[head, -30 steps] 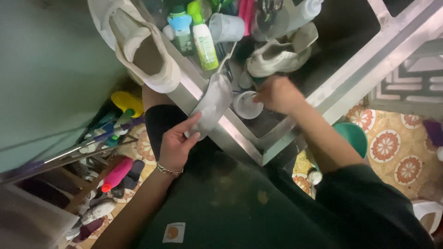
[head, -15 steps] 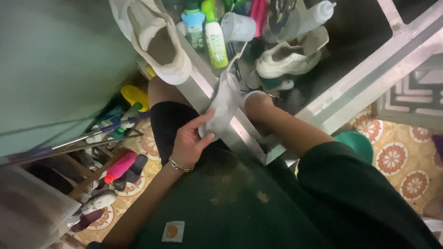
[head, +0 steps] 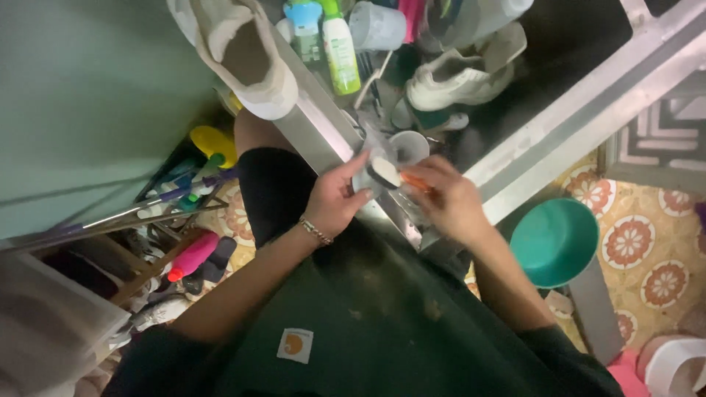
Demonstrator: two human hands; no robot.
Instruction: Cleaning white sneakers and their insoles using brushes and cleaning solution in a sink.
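Hands meet mid-frame over the steel sink: left hand pinches a brush, right hand grips its orange handle; tiled floor lower right.

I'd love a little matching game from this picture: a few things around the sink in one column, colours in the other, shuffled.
Things:
1. basin on the floor
2. shoe on the sink edge
3. bottle on the low shelf
4. brush handle in the right hand

Colours:
A. orange
B. teal
C. pink
D. off-white

Pairs: 1-B, 2-D, 3-C, 4-A
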